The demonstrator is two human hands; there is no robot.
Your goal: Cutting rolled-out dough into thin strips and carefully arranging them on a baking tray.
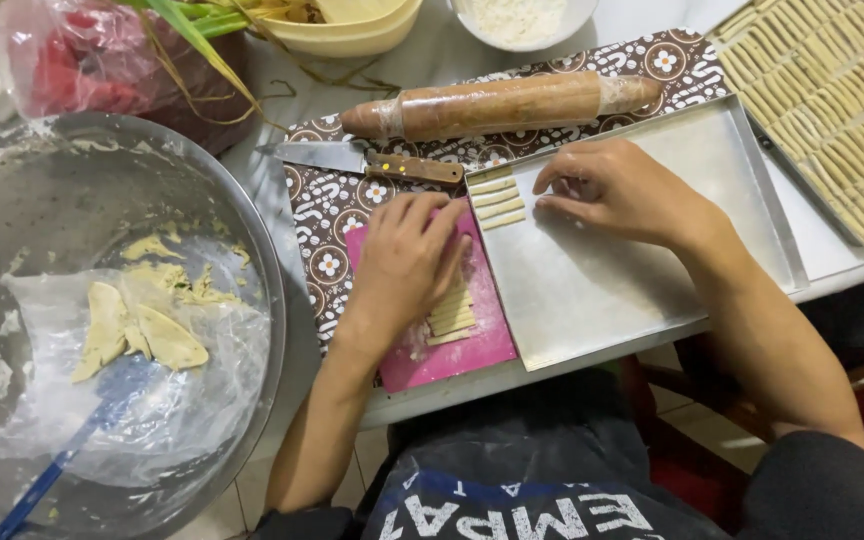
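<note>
My left hand (pixel 407 255) rests palm down on a pink cutting board (pixel 462 355), its fingers over a small stack of pale dough strips (pixel 452 315). My right hand (pixel 617 190) hovers over the near-left corner of a metal baking tray (pixel 632 280), fingers pinched at a dough strip beside a short row of strips (pixel 498 203) laid in that corner. Whether the fingers hold the strip is hard to tell.
A wooden rolling pin (pixel 497 105) and a knife (pixel 372 162) lie behind the board on a patterned mat (pixel 327 215). A big steel bowl (pixel 112 320) with plastic, dough scraps and a blue spatula sits left. A second tray (pixel 832 110) full of strips is at right.
</note>
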